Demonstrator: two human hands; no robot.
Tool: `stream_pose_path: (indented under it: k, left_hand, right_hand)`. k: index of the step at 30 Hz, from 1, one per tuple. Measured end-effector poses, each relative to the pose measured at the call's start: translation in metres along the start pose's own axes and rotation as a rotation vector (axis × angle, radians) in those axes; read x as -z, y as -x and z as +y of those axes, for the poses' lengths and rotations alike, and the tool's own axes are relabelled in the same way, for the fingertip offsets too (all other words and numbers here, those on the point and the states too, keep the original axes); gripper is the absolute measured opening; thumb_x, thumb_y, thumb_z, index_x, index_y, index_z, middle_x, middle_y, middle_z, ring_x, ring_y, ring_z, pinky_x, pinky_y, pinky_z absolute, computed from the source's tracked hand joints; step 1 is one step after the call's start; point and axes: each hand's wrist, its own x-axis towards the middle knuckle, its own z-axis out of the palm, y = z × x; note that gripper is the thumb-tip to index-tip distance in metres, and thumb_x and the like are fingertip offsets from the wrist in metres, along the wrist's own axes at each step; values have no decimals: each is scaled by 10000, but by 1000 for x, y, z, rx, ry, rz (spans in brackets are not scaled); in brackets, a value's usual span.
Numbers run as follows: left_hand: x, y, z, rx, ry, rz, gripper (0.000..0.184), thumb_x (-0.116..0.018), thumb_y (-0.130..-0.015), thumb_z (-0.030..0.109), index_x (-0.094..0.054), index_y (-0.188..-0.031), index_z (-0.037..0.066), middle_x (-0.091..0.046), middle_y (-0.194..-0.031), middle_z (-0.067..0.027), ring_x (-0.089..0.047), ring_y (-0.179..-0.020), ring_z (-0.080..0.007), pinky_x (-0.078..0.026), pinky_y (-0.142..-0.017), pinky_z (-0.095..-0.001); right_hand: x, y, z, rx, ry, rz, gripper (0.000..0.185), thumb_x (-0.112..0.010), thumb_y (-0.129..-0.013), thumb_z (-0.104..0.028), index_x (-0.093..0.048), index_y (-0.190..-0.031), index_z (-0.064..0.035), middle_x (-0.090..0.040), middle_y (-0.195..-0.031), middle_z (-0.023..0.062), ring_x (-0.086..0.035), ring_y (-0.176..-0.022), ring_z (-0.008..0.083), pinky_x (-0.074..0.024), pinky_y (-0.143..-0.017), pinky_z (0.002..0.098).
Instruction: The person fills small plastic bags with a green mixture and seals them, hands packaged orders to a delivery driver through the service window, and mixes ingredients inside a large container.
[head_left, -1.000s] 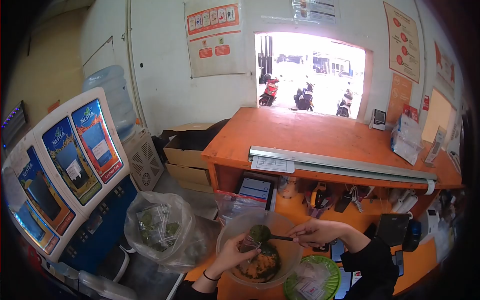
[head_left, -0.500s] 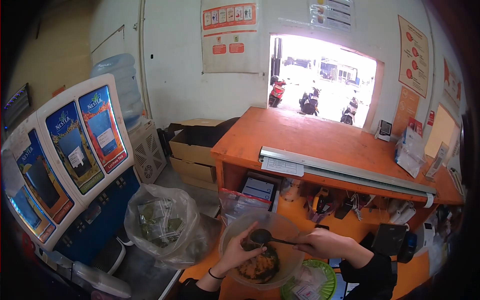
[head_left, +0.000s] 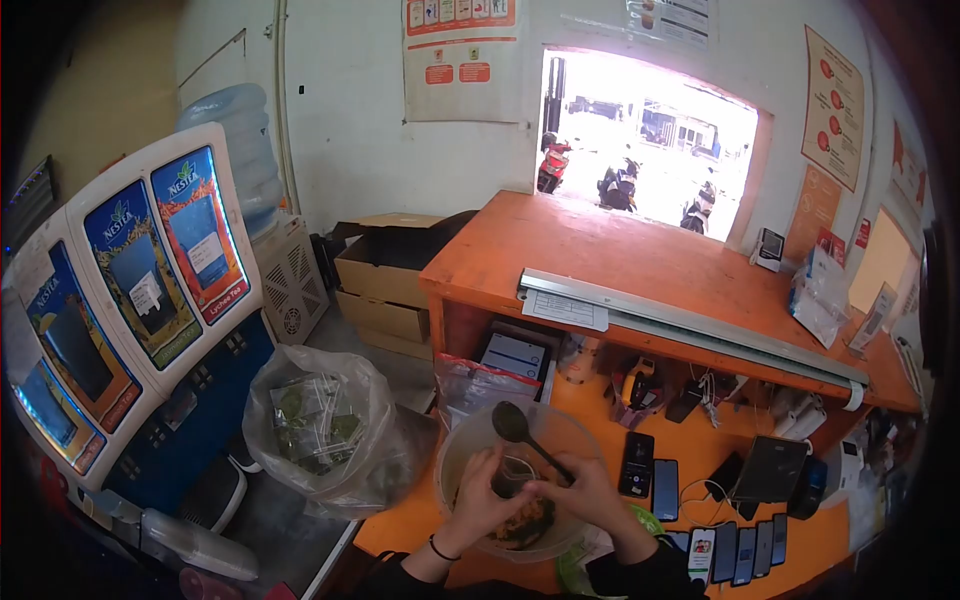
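Observation:
My right hand [head_left: 592,497] is closed around the handle of a black serving spoon [head_left: 512,424], its bowl pointing up and away from me. My left hand [head_left: 484,498] curls around a small clear plastic bag [head_left: 519,466], and the fingertips of my right hand touch its edge. Both hands are above a large translucent tub [head_left: 450,452]. Inside the tub lies an orange and dark green crumbly food [head_left: 522,528], partly hidden by my hands. Beside the tub, a green basket [head_left: 572,568] is mostly covered by my right arm.
A large clear bag [head_left: 375,440] holding several green-filled packets stands left of the tub. Several phones [head_left: 725,553] lie on the orange counter [head_left: 590,420] to the right. A raised orange shelf [head_left: 590,250] runs behind. A drink dispenser [head_left: 140,270] stands far left.
The spoon has swung from lying level over my left hand to tilting upward. My right hand has moved left, close to my left hand at the small bag. The view has shifted slightly.

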Motion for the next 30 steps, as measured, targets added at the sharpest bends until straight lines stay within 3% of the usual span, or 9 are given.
stream_pose_path:
  k: [3,6,9,12,18,21,24,27,30]
  left_hand:
    - [4,-1,9,-98,-53,-10,682,-705,-640,151,-364,-1192,-61,-522,-973,-122,-503,-830,-219,-398,-696,-302]
    - [13,3,21,226,630,-35,606,-684,-677,99,-388,-1187,-40,-536,-1004,-107,-526,-814,-152,-408,-625,-259]
    - [25,3,11,464,916,-420,558,-647,-714,50,-385,-1203,-10,-571,-985,-69,-539,-786,-88,-428,-618,-214]
    - [25,8,8,632,696,-465,532,-626,-726,30,-395,-1205,10,-601,-920,-47,-542,-783,-65,-443,-678,-202]
    - [36,10,8,562,925,-465,531,-633,-722,49,-405,-1200,20,-590,-941,-61,-546,-853,-97,-428,-761,-214]
    - [46,7,7,398,1147,-677,621,-638,-733,220,-337,-1242,29,-505,-1096,-135,-491,-999,-158,-384,-860,-280]
    - [37,5,19,462,1588,-657,721,-585,-738,378,-247,-1281,43,-392,-1210,-179,-404,-1114,-223,-309,-942,-336]
    - [30,8,13,499,1730,-597,763,-515,-750,465,-188,-1302,52,-436,-1130,-166,-453,-1026,-243,-341,-902,-366]
    - [35,11,-4,617,1439,-411,744,-467,-757,486,-214,-1287,29,-470,-971,-124,-494,-844,-197,-398,-789,-394]
  right_hand:
    - [-11,-4,15,-28,-172,-36,208,-647,-733,-177,-611,-768,25,-534,-611,-12,-436,-568,52,-367,-533,203]
    - [-5,-4,23,-16,-323,-49,172,-624,-754,-152,-619,-786,17,-538,-623,-24,-448,-582,39,-367,-539,192]
    - [8,-7,18,-48,-408,-104,150,-613,-763,-143,-626,-780,6,-539,-624,-27,-453,-589,29,-365,-538,184]
    - [9,-13,26,-50,-343,-65,147,-619,-759,-141,-627,-768,5,-543,-624,-26,-457,-589,27,-364,-535,181]
    - [9,-15,23,14,-272,-79,140,-606,-767,-114,-614,-759,25,-548,-630,-28,-459,-588,25,-357,-525,183]
    - [5,-18,20,4,-442,-176,138,-597,-773,-104,-609,-782,33,-560,-661,-22,-466,-614,19,-367,-541,180]
    - [1,-24,13,-1,-494,-309,167,-592,-778,-132,-606,-827,27,-576,-689,-5,-484,-637,27,-389,-564,189]
    - [-4,-29,11,19,-343,-355,223,-571,-796,-210,-601,-886,-8,-591,-693,30,-516,-635,69,-413,-582,225]
    - [14,-37,0,81,83,-292,228,-529,-809,-204,-584,-961,-43,-602,-747,81,-556,-672,145,-426,-618,259]
